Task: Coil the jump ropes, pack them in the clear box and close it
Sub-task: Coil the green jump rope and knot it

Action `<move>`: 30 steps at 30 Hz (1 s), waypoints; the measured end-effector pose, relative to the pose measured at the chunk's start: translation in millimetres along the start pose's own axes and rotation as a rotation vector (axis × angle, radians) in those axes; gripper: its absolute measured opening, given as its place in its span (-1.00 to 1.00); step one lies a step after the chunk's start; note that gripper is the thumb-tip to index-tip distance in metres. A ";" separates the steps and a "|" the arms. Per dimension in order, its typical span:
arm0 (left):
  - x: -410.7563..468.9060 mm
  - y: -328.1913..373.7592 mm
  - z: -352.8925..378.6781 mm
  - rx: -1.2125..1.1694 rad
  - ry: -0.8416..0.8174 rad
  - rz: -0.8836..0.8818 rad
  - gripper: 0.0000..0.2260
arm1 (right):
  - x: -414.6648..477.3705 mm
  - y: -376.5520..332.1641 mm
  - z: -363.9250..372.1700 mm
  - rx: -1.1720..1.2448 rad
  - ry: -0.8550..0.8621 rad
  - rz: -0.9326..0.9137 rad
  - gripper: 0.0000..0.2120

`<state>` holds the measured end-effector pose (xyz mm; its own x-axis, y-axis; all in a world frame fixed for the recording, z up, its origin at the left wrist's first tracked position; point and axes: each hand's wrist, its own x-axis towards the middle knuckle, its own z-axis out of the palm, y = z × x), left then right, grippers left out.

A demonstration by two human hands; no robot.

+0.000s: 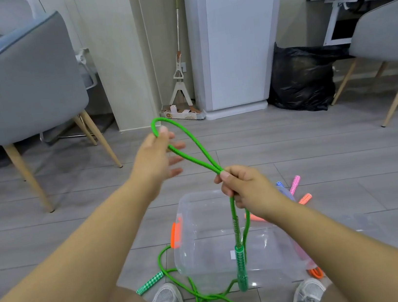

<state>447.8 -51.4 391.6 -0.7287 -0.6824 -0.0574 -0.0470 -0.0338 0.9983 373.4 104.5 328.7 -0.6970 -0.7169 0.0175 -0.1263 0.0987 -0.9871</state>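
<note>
A green jump rope [192, 140] forms a loop in the air between my hands. My left hand [155, 157] pinches the loop's far end with thumb and forefinger, the other fingers spread. My right hand [245, 187] is closed on the two strands where the loop narrows. One green handle [241, 267] hangs below that fist, over the clear box [203, 227]. The other green handle [150, 282] lies on the floor at the box's left, with slack rope tangled near my shoes. The box has no lid on and an orange latch [176, 233].
Pink, orange and blue rope handles [296, 188] lie on the floor right of the box, with an orange rope [316, 272] by my right shoe. Grey chairs stand at left [19, 81] and right [390, 29]. A black bag [302, 77] and a mop [180, 76] sit by the wall.
</note>
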 end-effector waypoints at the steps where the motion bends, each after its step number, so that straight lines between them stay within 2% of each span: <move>1: -2.7 -5.9 7.2 0.019 -0.019 0.001 -0.76 | 0.7 -0.7 2.8 0.034 -0.008 0.007 -0.76; 5: -7.9 -24.6 25.2 0.122 -0.098 0.032 -0.77 | 3.0 -3.8 8.5 0.095 -0.003 0.034 -0.78; 9: -9.7 -36.6 25.1 0.182 -0.261 0.072 -0.84 | 6.3 -1.3 10.7 0.089 -0.010 0.067 -0.80; 13: -3.3 -37.9 19.6 0.106 -0.155 0.108 -0.86 | 4.3 2.3 9.7 0.011 -0.062 0.069 -0.83; 18: 10.1 -28.8 8.3 -0.067 -0.084 0.059 -0.81 | -2.6 11.0 8.7 -0.057 -0.232 0.133 -0.86; 24: 12.5 -30.1 12.3 -0.186 -0.122 0.016 -0.77 | 2.0 17.5 6.4 -0.072 -0.213 0.191 -0.94; 27: 10.6 -30.8 19.3 -0.238 -0.147 0.024 -0.77 | 4.2 13.4 9.1 -0.033 -0.205 0.174 -0.84; 30: 10.5 -32.6 23.3 -0.236 -0.133 0.063 -0.77 | 7.2 10.8 13.5 -0.067 -0.159 0.159 -0.84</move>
<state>425.8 -40.5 358.3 -0.8093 -0.5871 0.0197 0.1501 -0.1742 0.9732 376.6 91.1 316.1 -0.5925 -0.7879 -0.1678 -0.0741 0.2607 -0.9626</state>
